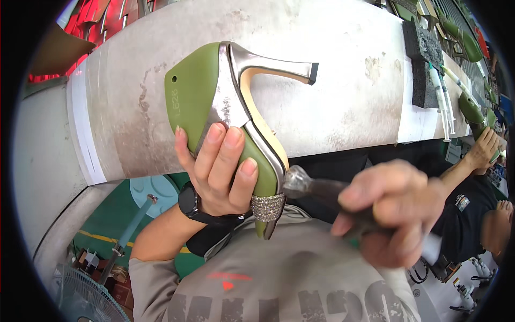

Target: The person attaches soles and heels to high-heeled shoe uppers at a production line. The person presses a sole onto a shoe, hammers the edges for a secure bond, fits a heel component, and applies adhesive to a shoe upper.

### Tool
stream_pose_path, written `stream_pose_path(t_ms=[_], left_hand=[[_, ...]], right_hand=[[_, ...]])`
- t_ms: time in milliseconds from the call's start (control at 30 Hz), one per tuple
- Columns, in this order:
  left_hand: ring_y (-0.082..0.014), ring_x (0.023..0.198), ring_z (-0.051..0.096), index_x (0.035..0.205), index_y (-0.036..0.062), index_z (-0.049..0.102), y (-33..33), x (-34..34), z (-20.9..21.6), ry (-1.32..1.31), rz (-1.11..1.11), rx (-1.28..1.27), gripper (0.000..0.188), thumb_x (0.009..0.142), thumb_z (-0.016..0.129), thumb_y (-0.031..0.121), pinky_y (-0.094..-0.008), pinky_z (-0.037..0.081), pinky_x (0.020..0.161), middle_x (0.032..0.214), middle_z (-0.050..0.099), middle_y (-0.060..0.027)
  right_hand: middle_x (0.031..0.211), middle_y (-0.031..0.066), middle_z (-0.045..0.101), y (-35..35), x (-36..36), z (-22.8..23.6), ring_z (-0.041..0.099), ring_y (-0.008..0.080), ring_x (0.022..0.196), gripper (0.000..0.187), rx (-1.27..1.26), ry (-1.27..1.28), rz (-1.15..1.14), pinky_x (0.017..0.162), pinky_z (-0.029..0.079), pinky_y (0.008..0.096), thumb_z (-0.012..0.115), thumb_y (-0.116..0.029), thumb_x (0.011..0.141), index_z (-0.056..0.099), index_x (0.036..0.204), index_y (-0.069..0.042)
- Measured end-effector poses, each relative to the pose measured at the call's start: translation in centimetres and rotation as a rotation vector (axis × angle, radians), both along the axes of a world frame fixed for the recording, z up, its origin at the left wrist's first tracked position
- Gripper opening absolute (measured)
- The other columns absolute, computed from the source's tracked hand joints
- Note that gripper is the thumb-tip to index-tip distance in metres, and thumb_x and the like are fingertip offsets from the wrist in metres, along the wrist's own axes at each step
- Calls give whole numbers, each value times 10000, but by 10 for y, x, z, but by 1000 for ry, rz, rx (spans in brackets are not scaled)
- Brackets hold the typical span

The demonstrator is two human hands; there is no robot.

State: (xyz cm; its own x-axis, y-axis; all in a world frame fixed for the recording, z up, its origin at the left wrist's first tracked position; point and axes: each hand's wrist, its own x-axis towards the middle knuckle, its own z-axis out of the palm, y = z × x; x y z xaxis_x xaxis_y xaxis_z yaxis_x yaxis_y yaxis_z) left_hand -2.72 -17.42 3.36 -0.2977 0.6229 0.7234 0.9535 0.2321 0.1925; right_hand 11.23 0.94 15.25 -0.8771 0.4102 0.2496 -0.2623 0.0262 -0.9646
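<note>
My left hand is wrapped round a silver high-heeled shoe fitted on a green shoe last. The shoe lies on its side, its slim heel pointing right and its toe toward me. A sparkling rhinestone band crosses the toe end. In my right hand, blurred by motion, is a hammer. Its rounded metal head is at the sole's edge near the toe; whether it touches I cannot tell. My right fingers are closed round the dark handle.
A pale, stained worktop stretches ahead. At right lie a dark foam block and syringes. A co-worker's hand holds another green last beyond. A blue stool and a fan stand lower left.
</note>
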Motion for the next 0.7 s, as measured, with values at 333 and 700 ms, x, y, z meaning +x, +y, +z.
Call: stream_pose_path(t_ms=[333,700], left_hand=[[-380,1333,563,1355,82,470,4,-1,8,8,-11,-1,359,1023,579,161,-701,307,1149,1430,571,-207],[-376,1345,564,1415,65,471,0,-7,18,28,-6,-5,474,982,635,167,-657,322,1153,1457,565,-206]], right_hand=[[1055,265,643,-29,14,7,658,213,638,341,-303,484,-385,609,607,396,426,-361,1112,539,1156,-42],[1066,264,653,-23,25,6,598,162,566,406,-190,421,-421,542,521,267,381,-388,1112,581,1126,-35]])
